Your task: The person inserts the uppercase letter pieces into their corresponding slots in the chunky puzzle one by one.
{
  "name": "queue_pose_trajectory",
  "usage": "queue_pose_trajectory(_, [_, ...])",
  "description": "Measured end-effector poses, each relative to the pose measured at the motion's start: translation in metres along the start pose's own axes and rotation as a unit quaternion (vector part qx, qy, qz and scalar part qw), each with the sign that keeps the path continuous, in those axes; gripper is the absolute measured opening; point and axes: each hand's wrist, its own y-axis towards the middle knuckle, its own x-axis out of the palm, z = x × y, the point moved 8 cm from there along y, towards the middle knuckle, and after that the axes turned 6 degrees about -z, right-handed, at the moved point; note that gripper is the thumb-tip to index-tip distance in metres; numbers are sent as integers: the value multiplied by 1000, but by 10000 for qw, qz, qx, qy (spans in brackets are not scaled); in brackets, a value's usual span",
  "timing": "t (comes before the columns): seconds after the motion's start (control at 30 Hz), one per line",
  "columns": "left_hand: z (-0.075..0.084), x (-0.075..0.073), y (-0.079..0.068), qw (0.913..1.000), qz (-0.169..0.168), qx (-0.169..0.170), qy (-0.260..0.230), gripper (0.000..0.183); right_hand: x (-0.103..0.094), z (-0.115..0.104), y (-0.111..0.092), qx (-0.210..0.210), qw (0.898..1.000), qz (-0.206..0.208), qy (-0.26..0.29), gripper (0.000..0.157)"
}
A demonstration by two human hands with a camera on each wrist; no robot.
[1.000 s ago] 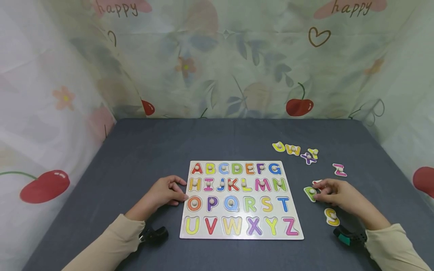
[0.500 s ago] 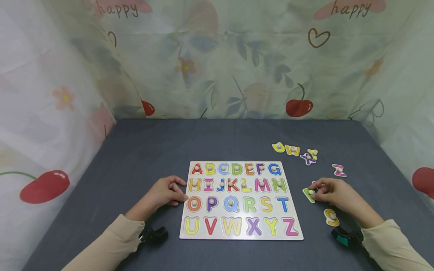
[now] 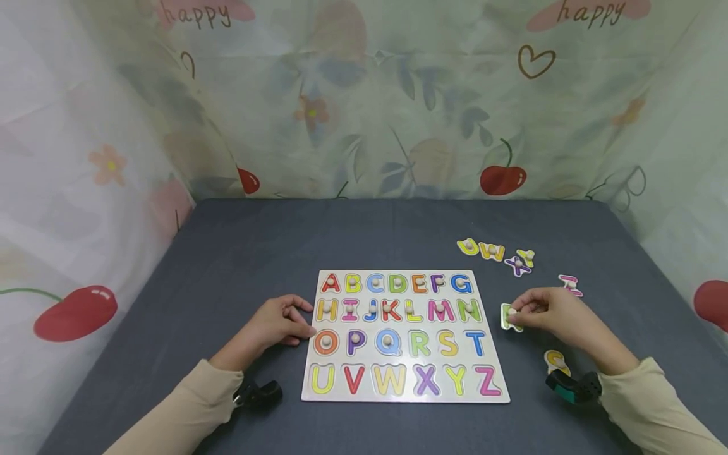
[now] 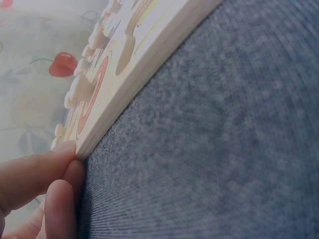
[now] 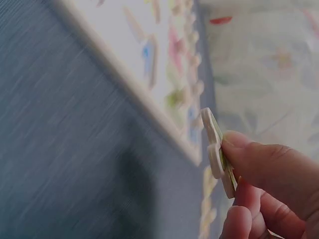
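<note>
My right hand (image 3: 560, 316) pinches a green letter puzzle piece (image 3: 506, 317) by its knob between thumb and fingers, just right of the white alphabet puzzle board (image 3: 405, 354). In the right wrist view the letter piece (image 5: 215, 149) is edge-on, raised above the table and apart from the board (image 5: 134, 94). My left hand (image 3: 281, 321) rests against the board's left edge. Its thumb (image 4: 60, 154) touches the rim in the left wrist view, the other fingers bent beside it. Knobbed letters A to Q sit in the board; the slots R to Z show printed shapes.
Loose letter pieces lie to the right: a yellow U (image 3: 468, 246), an orange-yellow W (image 3: 491, 251), a purple X (image 3: 518, 266) touching a yellow Y (image 3: 526, 256), and a pink Z (image 3: 569, 282) partly behind my hand. A yellow S (image 3: 556, 361) lies near my right wrist, partly covered.
My right hand has lifted the green letter piece and moved it a little left towards the board, turning it. A red piece beside it is now hidden. My left hand has stayed put.
</note>
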Motion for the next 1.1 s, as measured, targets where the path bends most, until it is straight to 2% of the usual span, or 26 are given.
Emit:
queue_pose_trajectory(0.2, [0,0,0,10000,23,-13,39,47,10,-39,5,-231,9997,-72,57,27])
queue_pose_trajectory(0.53, [0,1,0,10000,-24,27,18,46,51,-89,16,-742,9962,-463,54,18])
queue_pose_trajectory(0.87, [1,0,0,10000,-39,63,38,46,87,-104,30,-1028,9919,-716,186,18])
queue_pose_trajectory(1.1, [2,1,-1,10000,-64,72,23,46,101,-105,38,-902,9928,-782,126,16])
